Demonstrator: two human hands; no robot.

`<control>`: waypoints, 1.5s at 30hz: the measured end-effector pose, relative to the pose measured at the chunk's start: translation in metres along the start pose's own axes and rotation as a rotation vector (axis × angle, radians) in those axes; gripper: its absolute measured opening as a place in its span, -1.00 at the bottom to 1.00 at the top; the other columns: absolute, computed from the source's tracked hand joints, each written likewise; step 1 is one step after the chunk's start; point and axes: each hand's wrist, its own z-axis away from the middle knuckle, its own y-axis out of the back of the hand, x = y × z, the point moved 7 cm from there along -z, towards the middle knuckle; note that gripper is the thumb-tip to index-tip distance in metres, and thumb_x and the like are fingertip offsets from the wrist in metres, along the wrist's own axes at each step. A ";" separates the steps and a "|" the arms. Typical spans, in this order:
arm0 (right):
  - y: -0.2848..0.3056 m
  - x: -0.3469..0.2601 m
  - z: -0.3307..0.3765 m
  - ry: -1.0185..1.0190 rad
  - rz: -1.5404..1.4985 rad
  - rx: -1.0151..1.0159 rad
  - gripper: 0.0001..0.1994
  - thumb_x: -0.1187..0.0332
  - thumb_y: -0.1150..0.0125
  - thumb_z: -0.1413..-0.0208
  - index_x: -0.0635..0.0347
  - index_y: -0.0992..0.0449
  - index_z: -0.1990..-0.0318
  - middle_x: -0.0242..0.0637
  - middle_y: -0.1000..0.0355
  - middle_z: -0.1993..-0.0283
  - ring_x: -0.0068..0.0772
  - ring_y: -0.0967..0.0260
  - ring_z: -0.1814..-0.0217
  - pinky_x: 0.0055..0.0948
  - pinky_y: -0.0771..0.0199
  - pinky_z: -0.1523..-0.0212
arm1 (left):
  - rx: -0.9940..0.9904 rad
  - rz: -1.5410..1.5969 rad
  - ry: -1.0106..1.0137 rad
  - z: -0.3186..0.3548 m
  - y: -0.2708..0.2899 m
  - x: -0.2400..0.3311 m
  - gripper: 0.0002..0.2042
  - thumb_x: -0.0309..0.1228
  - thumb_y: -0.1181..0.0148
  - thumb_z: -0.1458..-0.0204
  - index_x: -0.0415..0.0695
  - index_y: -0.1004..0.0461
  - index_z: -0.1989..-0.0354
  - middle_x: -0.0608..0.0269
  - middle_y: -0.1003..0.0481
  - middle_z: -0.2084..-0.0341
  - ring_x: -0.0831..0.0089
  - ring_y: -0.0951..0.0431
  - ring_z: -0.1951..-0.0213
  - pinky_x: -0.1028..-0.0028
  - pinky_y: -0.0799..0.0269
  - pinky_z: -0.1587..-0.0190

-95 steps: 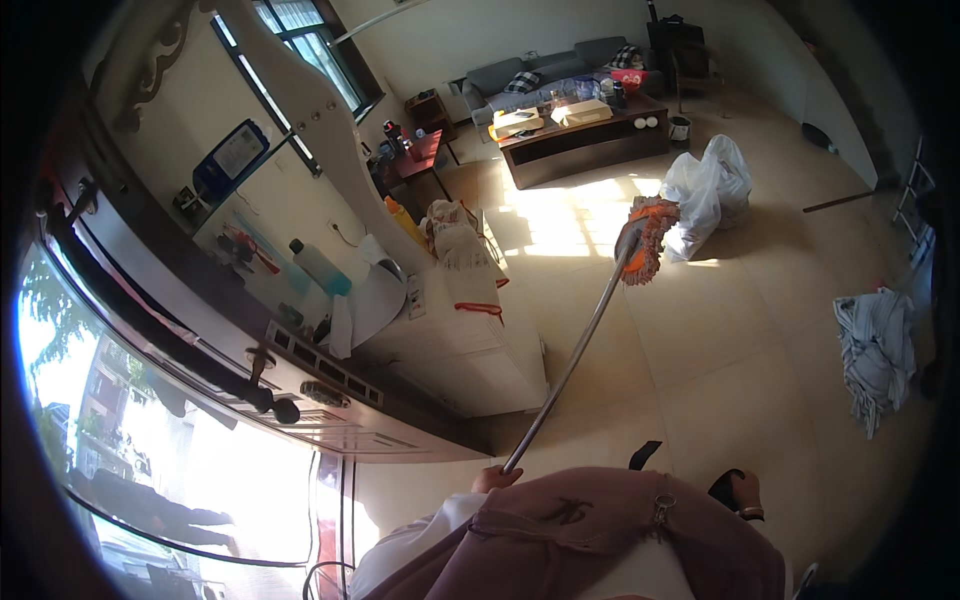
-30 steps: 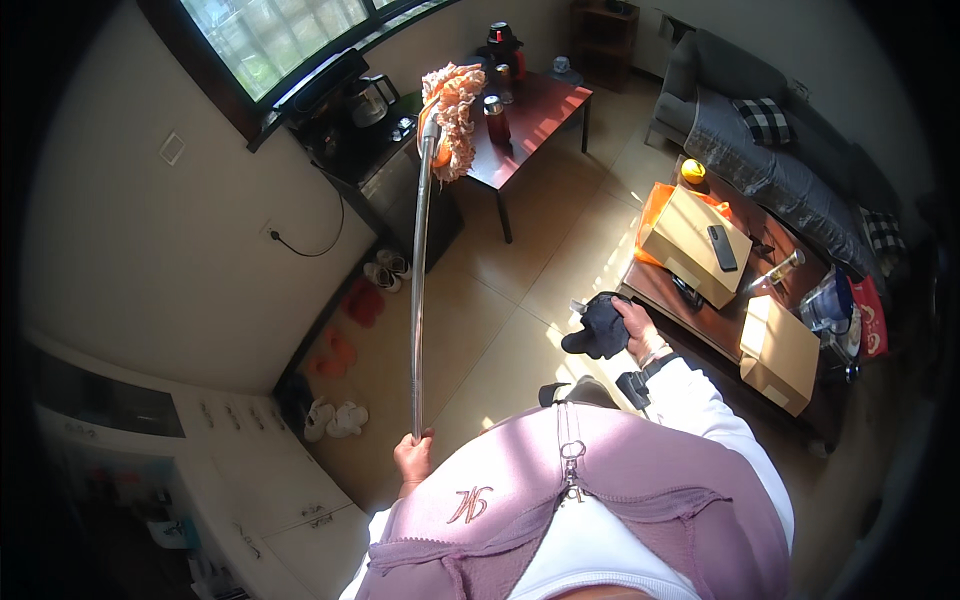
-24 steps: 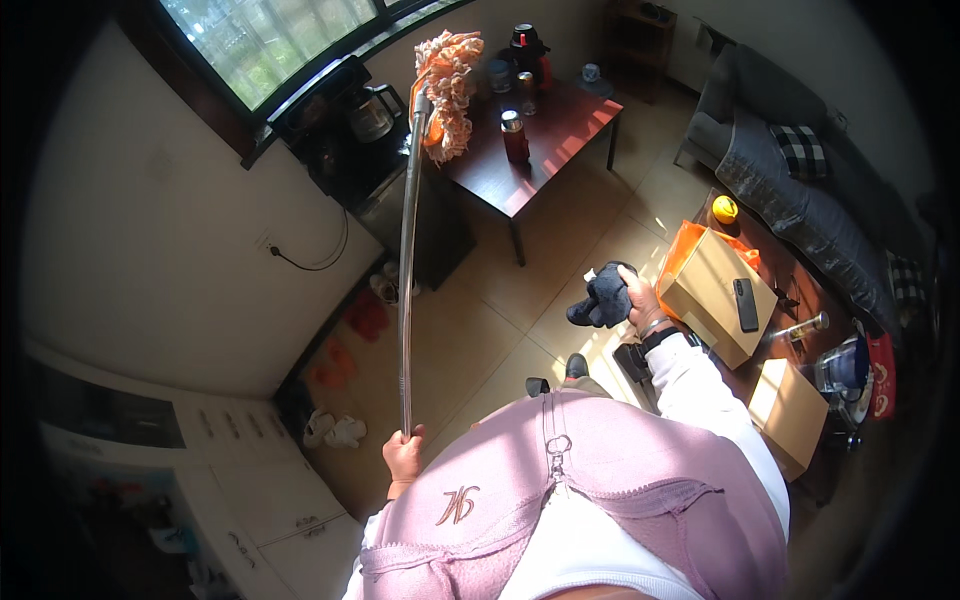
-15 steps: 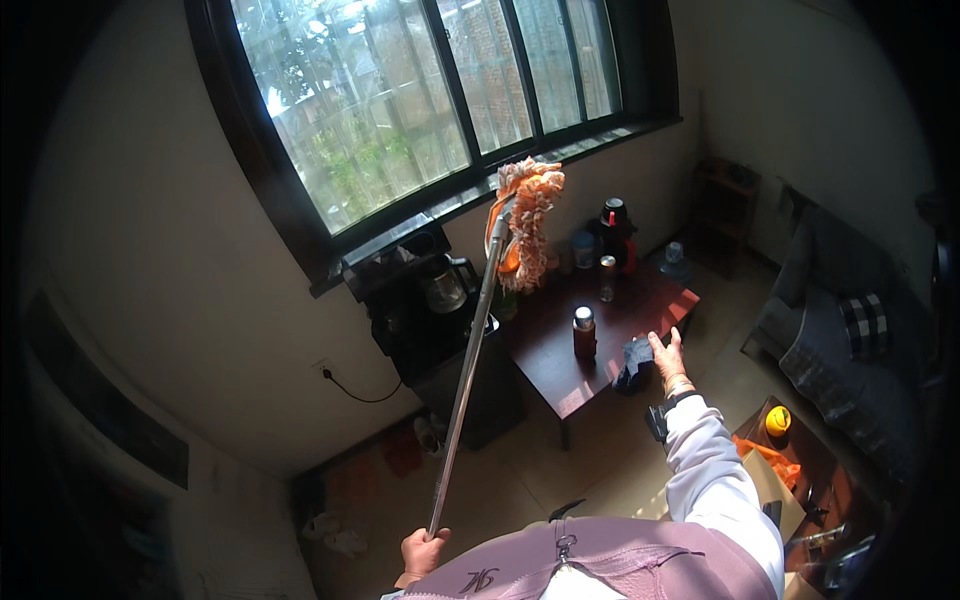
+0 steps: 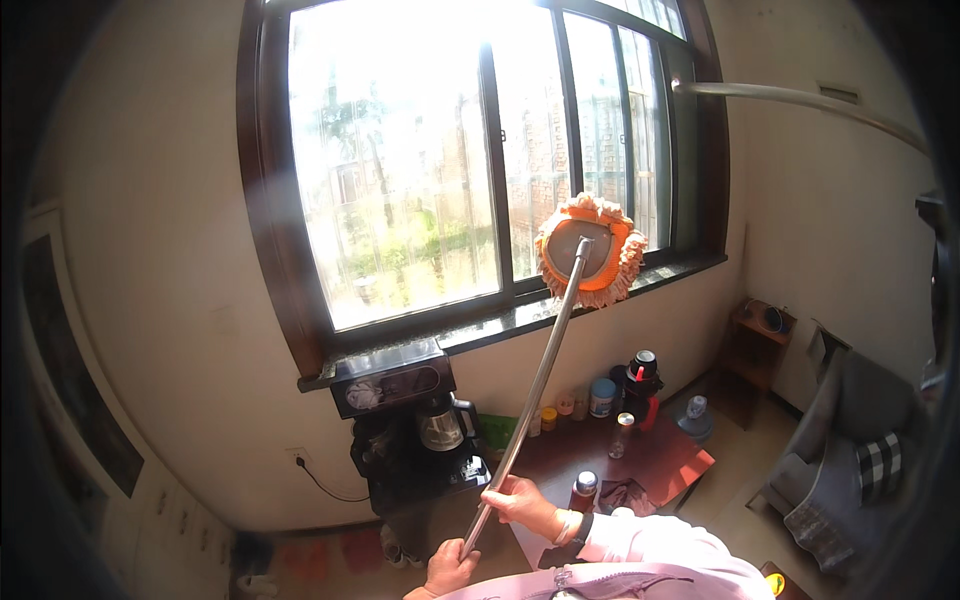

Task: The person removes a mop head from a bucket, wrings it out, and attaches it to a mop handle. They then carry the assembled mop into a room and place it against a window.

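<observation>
Both of my hands are on the metal pole of a mop [image 5: 545, 375]. Low on the pole, my left hand [image 5: 452, 568] is closed round its end. A little higher, my right hand [image 5: 524, 503] grips the pole with its fingers bent round it; a dark band and a bracelet are on that wrist. The round mop head [image 5: 590, 250] has an orange pad with pale shaggy fringe and a grey plate facing me. It is raised in front of the window's [image 5: 400, 200] lower right part; whether it touches the glass or frame I cannot tell.
Below the window stands a black water dispenser [image 5: 400, 385] with a glass kettle [image 5: 440, 428]. A dark red table [image 5: 660, 465] bears a thermos [image 5: 584, 490], a bottle [image 5: 622, 436] and several jars. To the right are a grey sofa [image 5: 850, 420], a shelf [image 5: 755, 345] and a curved metal rod [image 5: 800, 95].
My right hand has come from over the table onto the pole. The mop head has turned and shifted right against the window. My view has tilted up.
</observation>
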 end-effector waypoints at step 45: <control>0.042 -0.126 0.054 0.830 0.065 -0.583 -0.60 0.35 0.02 -0.11 0.29 -0.13 -0.09 -0.34 -0.35 0.44 -0.61 -0.23 0.41 -0.64 -0.21 0.32 | 0.633 -0.245 0.336 0.137 -0.093 0.003 -0.66 -0.21 -0.22 0.18 -0.19 -0.32 0.75 0.05 -0.31 0.81 0.16 -0.35 0.72 0.33 -0.25 0.62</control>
